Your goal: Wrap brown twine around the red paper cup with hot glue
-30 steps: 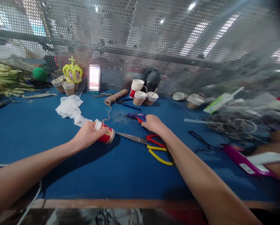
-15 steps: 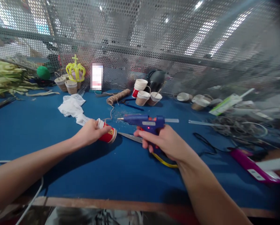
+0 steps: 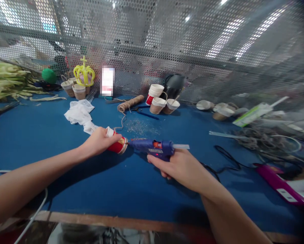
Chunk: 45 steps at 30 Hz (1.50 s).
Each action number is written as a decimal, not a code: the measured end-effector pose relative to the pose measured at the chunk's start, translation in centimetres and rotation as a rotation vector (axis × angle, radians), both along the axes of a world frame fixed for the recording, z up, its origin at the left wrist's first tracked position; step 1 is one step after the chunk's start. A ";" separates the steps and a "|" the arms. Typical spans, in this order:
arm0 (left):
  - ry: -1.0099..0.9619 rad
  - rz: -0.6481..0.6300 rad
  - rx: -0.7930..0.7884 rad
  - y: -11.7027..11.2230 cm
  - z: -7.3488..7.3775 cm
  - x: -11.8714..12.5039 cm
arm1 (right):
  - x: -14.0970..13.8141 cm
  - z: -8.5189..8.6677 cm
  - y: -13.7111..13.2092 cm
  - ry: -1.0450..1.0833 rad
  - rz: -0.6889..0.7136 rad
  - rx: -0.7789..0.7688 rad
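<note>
My left hand (image 3: 101, 139) is wrapped round a red-and-white paper cup (image 3: 118, 145), which lies tilted with its base end toward the right. In my right hand (image 3: 176, 166) is a blue hot glue gun (image 3: 152, 145), a clear glue stick (image 3: 181, 146) poking out of its back. The gun's nozzle points left and sits at the cup's right end; whether it touches cannot be made out. A strand of twine runs from behind the cup to a roll of twine (image 3: 131, 102). White crumpled cloth (image 3: 79, 112) lies just beyond my left hand.
Stacked paper cups (image 3: 155, 89) and small twine-handled buckets (image 3: 157, 105) stand at the back, near dark-handled pliers (image 3: 148, 113). A yellow crown (image 3: 84, 73) and a lit phone (image 3: 107, 81) are at back left. Tangled grey cord (image 3: 256, 140) and a purple power strip (image 3: 281, 184) lie right.
My right hand has brought the glue gun down and left, so its nozzle is now at the cup's end. The scissors seen below the gun are now out of sight. The left hand stays on the cup.
</note>
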<state>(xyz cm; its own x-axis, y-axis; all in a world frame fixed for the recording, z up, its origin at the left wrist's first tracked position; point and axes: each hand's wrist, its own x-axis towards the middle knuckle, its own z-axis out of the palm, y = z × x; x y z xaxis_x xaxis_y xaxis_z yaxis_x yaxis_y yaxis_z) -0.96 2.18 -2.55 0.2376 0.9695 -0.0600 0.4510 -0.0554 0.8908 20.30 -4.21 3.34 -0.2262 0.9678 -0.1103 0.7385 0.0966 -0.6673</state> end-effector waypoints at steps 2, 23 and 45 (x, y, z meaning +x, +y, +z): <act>0.003 0.001 0.004 0.0 -0.1 0.0 | 0.0 -0.1 0.0 0.000 0.003 0.013; 0.029 0.017 -0.025 -0.3 0.4 0.3 | 0.0 -0.3 -0.3 -0.059 0.040 0.073; 0.048 0.011 -0.004 -0.4 0.2 0.3 | -0.7 0.2 -0.9 -0.127 0.044 -0.020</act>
